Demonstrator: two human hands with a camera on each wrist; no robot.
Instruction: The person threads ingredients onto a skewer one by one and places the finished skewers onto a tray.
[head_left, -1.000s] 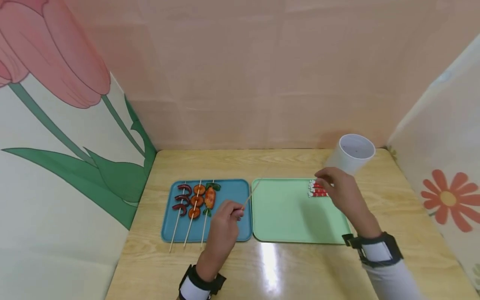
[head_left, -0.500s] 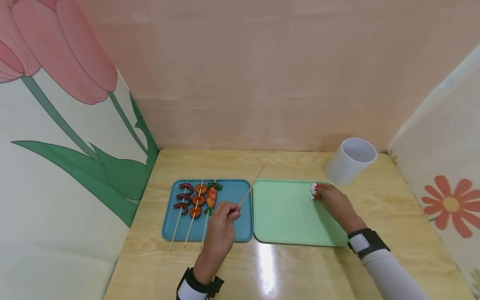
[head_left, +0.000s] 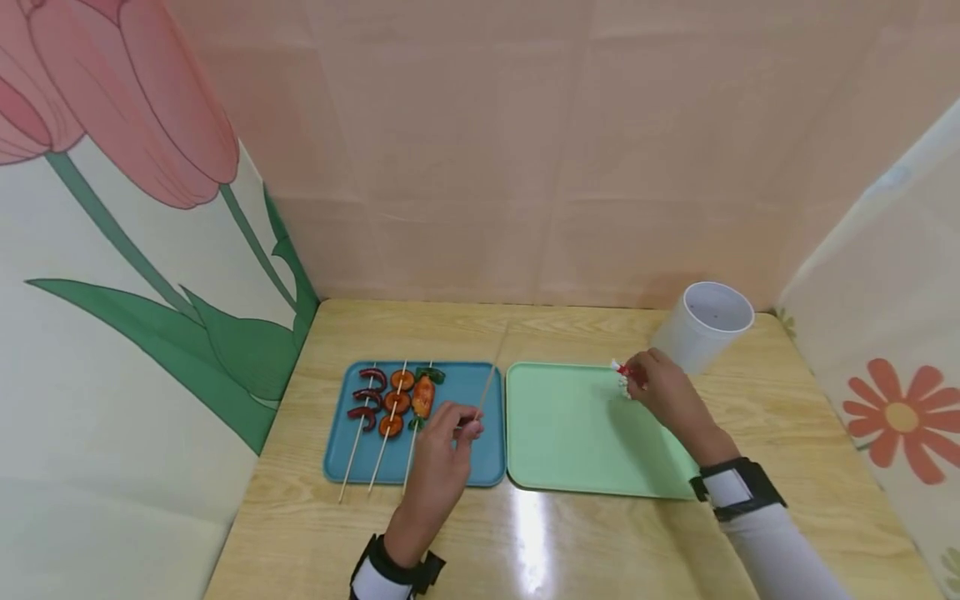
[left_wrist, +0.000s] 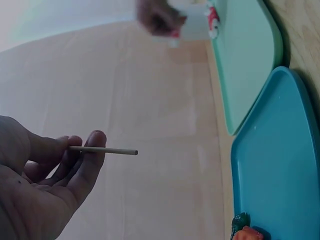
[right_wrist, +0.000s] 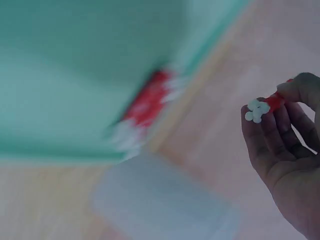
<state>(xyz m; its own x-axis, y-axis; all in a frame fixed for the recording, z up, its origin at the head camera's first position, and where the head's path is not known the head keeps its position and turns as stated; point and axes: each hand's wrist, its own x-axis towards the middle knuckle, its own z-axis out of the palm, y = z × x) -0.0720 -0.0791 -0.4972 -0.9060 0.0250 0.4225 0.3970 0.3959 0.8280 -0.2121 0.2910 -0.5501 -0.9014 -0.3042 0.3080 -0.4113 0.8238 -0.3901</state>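
Observation:
My left hand pinches a thin wooden skewer that points up and away over the blue tray; nothing is threaded on its visible length. Between the thumb and fingers of my right hand is a small red piece with a knobbly white end, held above the far right of the green tray. Other red-and-white pieces lie on that tray below, blurred in the right wrist view and mostly hidden by my hand in the head view.
On the blue tray to the left lie skewers with dark red curled pieces, round orange slices and an orange-brown piece with green ones. A white cup stands behind the green tray's right corner.
My right hand reached down to the red-and-white pieces, then lifted one from the green tray. The skewer in my left hand has swung to a steeper angle, its tip further left.

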